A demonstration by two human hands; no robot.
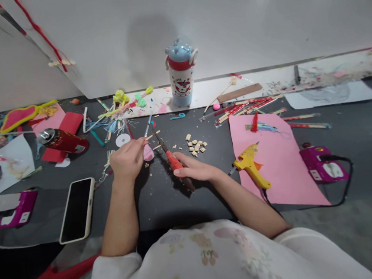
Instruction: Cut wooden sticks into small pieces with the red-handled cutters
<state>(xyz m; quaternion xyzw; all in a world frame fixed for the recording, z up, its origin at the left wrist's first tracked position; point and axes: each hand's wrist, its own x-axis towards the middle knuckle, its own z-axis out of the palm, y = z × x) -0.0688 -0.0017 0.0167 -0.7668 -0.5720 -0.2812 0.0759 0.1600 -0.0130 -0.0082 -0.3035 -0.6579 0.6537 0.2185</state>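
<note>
My left hand (127, 159) is closed, pinching a thin wooden stick (153, 135) that sticks out to the right of its fingertips. My right hand (195, 167) is wrapped around a red-handled tool (174, 161) with a narrow grey tip; whether it is scissors or pliers is not clear. The tool's tip meets the stick close to its outer end. Several short cut wooden pieces (195, 146) lie on the dark table just beyond my right hand. A pink oval object (148, 152) lies beneath the left fingertips, partly hidden.
A blue-topped bottle (181, 77) stands at the back. To the right, a yellow glue gun (252, 164) rests on pink paper (282, 165), near a purple power box (323, 164). Leftward are a phone (77, 210), a red can lying tilted (63, 141) and craft scraps.
</note>
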